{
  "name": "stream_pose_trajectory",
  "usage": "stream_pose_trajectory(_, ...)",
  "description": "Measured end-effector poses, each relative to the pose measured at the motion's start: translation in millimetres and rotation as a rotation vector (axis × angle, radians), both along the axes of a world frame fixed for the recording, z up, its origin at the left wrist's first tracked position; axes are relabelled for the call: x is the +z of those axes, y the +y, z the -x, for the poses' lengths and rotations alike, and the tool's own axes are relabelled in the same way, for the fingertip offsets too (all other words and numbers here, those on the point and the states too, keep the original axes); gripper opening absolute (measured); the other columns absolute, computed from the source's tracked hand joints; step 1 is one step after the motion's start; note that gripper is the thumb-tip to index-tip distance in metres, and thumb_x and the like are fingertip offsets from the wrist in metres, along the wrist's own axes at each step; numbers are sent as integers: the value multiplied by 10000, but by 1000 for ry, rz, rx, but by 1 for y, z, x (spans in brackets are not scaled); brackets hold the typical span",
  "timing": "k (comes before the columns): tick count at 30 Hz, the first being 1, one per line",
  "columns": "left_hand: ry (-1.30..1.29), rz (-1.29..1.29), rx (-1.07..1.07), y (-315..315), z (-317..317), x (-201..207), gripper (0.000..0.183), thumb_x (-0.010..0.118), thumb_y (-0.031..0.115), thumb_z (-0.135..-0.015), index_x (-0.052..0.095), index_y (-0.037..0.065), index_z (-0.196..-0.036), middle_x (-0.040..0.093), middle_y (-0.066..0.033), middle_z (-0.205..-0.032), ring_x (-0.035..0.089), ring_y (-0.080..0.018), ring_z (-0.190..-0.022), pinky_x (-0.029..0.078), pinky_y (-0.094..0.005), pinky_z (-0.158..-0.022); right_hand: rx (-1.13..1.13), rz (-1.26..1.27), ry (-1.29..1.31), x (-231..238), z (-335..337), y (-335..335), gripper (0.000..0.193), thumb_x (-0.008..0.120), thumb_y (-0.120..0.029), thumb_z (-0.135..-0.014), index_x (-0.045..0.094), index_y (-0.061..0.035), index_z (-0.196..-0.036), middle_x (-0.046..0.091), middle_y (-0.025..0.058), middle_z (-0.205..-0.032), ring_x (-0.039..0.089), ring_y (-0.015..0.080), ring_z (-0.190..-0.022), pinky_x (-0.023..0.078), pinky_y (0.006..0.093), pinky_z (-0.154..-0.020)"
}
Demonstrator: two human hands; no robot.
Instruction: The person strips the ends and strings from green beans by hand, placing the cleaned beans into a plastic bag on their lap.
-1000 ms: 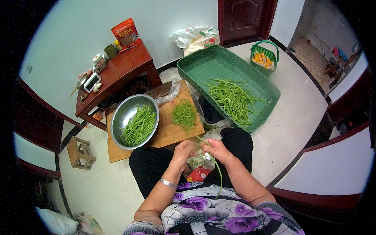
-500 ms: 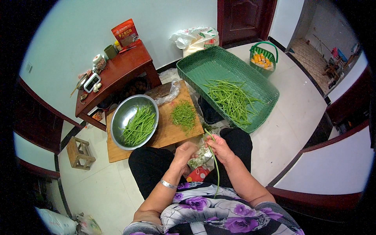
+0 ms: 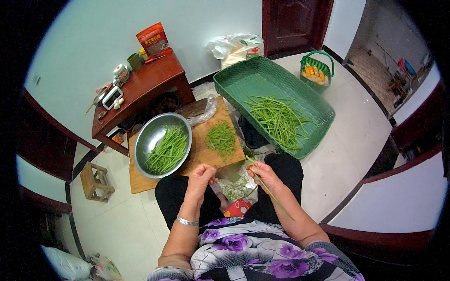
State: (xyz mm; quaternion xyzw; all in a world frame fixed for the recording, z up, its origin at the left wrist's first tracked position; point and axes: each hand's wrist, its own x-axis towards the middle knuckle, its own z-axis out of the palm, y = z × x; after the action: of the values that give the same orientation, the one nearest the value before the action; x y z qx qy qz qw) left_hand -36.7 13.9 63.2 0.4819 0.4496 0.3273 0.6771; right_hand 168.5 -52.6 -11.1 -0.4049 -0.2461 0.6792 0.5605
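A large green woven tray [image 3: 262,82] on the floor holds long green beans [image 3: 279,119]; beside it a wooden board [image 3: 201,154] carries a steel bowl [image 3: 161,145] of trimmed lengths. This looks like the trimming step. The right hand [image 3: 266,177] is closed around one long bean [image 3: 269,189]; the left hand [image 3: 202,175] is curled, its contents unclear. Snapping the tip would likely come next. A red packet [image 3: 152,40] stands on the bench [image 3: 136,93]; a white printed bag [image 3: 234,47] slumps against the wall.

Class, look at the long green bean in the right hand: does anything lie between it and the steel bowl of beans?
Between the long bean and the steel bowl are the left hand and the board's pile of cut bits.
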Motion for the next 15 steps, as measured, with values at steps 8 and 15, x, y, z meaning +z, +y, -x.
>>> stream_pose_trajectory(8, 116, -189, -144, -8, -13, -28, 135, 544, 114, -775, 592, 19, -858, 558, 17, -713, 487, -55, -623, 386, -187, -570, 185, 34, -29, 7, 6, -2, 197, 525, -227, -784, 518, -60, -889, 457, -49, -630, 339, 11, -468, 230, 139, -407)
stream_pose_trajectory(15, 137, -275, -186, -10, -18, -38, 140, 548, 123, -781, 595, 18, -862, 573, 8, -732, 493, -55, -649, 393, -193, -583, 219, 43, -45, 6, 5, -3, 171, 522, -220, -783, 511, -75, -872, 452, -47, -633, 322, 12, -462, 215, 145, -402)
